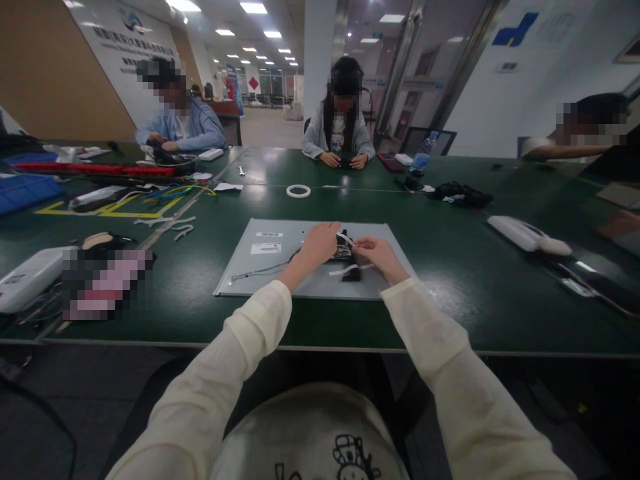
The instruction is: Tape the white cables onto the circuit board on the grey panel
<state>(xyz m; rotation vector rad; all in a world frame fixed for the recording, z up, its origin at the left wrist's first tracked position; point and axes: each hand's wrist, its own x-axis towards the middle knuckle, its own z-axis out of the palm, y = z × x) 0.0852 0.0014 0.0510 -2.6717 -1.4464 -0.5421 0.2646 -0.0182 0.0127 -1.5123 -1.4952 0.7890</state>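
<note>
A flat grey panel [265, 283] with white labels lies on the table in front of me. A black part [352, 273] with a small circuit board sits on its right half, and a thin cable [263, 272] runs left from there. Over the board, a narrow white strip [346, 238] stretches between my hands. My right hand [379, 256] pinches its lower right end. My left hand [320, 243] is curled at the upper left end, its fingertips partly hidden. Another white strip [344, 270] lies across the black part, below my right hand.
A white ring-shaped roll [299, 191] lies beyond the panel. On the left are white strip scraps [183, 231], a white device [33, 277] and a blue bin [30, 193]. A long white device [523, 233] lies right. Several people sit around the green table [200, 267].
</note>
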